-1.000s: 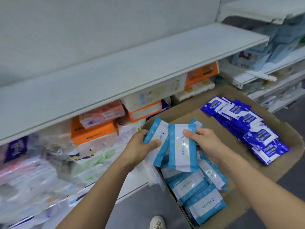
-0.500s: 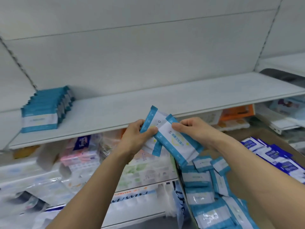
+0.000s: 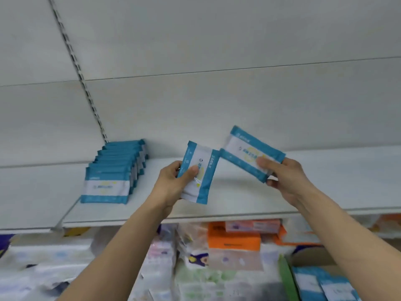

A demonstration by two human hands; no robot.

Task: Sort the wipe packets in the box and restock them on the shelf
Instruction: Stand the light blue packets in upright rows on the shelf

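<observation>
**Wipe packets split, one per hand, at shelf height**

Wipe packets are now apart: half a second ago they overlapped between the hands near the box; now the left hand (image 3: 171,183) grips one teal-and-white packet (image 3: 198,173) upright, thumb across its face, and the right hand (image 3: 286,181) pinches a second packet (image 3: 249,154) tilted, over the white shelf (image 3: 238,203). Farther left stands the shelved row of matching packets (image 3: 112,174). Placement beside that row looks imminent.
</observation>
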